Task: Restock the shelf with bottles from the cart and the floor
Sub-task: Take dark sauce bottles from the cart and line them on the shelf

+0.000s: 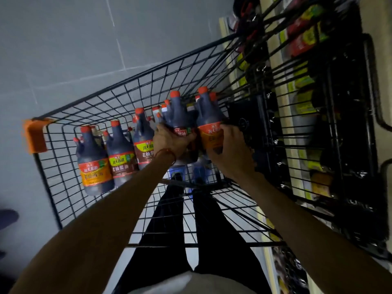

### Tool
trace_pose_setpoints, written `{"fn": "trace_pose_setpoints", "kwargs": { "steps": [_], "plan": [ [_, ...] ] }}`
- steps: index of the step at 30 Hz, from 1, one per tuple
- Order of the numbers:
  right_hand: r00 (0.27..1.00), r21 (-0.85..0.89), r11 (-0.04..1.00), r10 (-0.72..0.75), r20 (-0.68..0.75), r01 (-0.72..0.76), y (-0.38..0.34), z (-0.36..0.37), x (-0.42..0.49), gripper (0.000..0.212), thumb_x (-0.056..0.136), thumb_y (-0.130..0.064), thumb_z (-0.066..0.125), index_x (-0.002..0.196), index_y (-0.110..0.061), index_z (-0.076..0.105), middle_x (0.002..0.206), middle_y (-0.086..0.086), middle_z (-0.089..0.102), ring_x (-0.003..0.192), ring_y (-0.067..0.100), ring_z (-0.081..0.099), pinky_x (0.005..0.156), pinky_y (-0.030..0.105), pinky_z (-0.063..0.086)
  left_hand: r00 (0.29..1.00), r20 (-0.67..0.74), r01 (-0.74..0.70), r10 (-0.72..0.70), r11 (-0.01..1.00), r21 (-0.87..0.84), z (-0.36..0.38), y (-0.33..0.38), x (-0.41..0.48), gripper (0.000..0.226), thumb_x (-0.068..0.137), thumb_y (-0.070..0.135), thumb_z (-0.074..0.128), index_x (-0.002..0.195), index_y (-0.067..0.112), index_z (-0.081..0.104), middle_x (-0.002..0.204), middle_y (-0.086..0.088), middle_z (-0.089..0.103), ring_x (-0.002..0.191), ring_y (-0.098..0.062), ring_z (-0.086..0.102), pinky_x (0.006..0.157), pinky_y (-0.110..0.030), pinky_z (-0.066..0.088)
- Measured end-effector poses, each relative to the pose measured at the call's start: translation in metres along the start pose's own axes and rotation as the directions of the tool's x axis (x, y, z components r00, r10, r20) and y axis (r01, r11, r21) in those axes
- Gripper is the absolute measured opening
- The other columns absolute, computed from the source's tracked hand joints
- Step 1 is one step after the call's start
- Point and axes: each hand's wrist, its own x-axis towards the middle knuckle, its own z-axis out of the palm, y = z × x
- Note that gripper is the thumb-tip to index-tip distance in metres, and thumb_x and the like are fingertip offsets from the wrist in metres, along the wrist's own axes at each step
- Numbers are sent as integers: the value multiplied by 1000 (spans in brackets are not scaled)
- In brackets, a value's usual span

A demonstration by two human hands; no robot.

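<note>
Inside a black wire cart [131,81] stand several dark sauce bottles with red caps. My left hand [169,141] grips a dark bottle [179,115] low on its body, over the label. Beside it, my right hand [229,145] holds another dark bottle [209,115] with an orange label, fingers wrapped round its lower part. Both held bottles are upright and close together at the cart's right side. Three more bottles [93,160] stand in a row at the left of the cart.
The shelf [305,98] with dark bottles and yellow-green labels runs along the right, seen through the cart's wire side. An orange corner guard [35,134] caps the cart's left corner. Grey tiled floor [63,39] lies beyond. My dark trouser legs [169,219] show below the cart.
</note>
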Motion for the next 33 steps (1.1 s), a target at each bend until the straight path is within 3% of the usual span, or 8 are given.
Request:
{"fn": "trace_pose_setpoints", "kwargs": {
  "steps": [4, 9, 12, 15, 21, 26, 30, 33],
  "plan": [
    [997, 71, 994, 80, -1, -79, -3, 13, 15, 94, 84, -44, 81, 155, -12, 29, 149, 13, 37, 131, 32, 47, 96, 43, 49, 1000, 8, 0, 0, 999, 34, -15, -18, -10, 78, 62, 51, 91, 112, 19, 40, 112, -2, 52, 99, -21, 53, 78, -35, 48],
    [974, 241, 944, 216, 64, -225, 0, 29, 43, 114, 77, -39, 90, 160, -8, 19, 155, 17, 38, 137, 37, 48, 110, 53, 46, 999, 27, 40, -38, 997, -71, -23, -35, -13, 86, 68, 46, 90, 131, 15, 40, 121, -6, 59, 107, -29, 61, 89, -41, 55],
    [967, 266, 930, 252, 41, -254, 4, 39, 53, 115, 72, -34, 94, 157, -3, 24, 151, 19, 43, 134, 37, 51, 109, 53, 46, 993, 91, 94, -77, 975, -202, -19, -38, -15, 96, 72, 41, 90, 143, 19, 31, 124, -3, 60, 106, -28, 62, 86, -38, 55],
    [959, 304, 911, 279, 41, -279, 10, 46, 57, 115, 65, -36, 97, 154, -5, 31, 148, 18, 48, 132, 36, 54, 108, 53, 49, 994, 64, 97, -85, 972, -213, -14, -36, -18, 96, 65, 44, 93, 136, 18, 33, 118, 2, 58, 99, -23, 62, 79, -31, 55],
    [934, 346, 870, 299, 195, -351, 24, 37, 75, 78, 53, -28, 103, 118, -20, 60, 119, 1, 70, 107, 21, 71, 88, 35, 58, 988, 71, 140, -134, 986, -88, -9, -36, -17, 88, 65, 53, 91, 130, 13, 46, 115, -3, 65, 92, -19, 64, 68, -27, 54],
    [956, 374, 889, 191, 225, -265, 28, 23, 50, 108, 41, -35, 105, 133, -13, 53, 117, -5, 68, 102, 14, 69, 85, 33, 57, 985, 92, 154, -146, 985, -83, -18, -42, -25, 79, 67, 48, 91, 128, 14, 55, 118, -1, 70, 99, -19, 68, 82, -34, 60],
    [977, 471, 867, 69, 202, -159, 24, 17, 16, 109, 45, -20, 102, 140, -16, 47, 119, -6, 68, 100, 7, 69, 83, 29, 58, 982, 49, 187, -183, 978, -87, -27, -50, -56, 67, 65, 51, 91, 115, 24, 56, 92, 12, 63, 69, 5, 53, 49, -6, 39],
    [984, 481, 871, 17, 178, -102, 23, 8, -8, 103, 49, -20, 99, 137, -24, 46, 111, -12, 68, 85, -4, 70, 62, 11, 54, 989, 35, 145, -142, 983, -114, -31, -59, -77, 81, 66, 45, 93, 130, 19, 51, 101, 10, 60, 70, 9, 46, 45, -4, 37]
  ]
}}
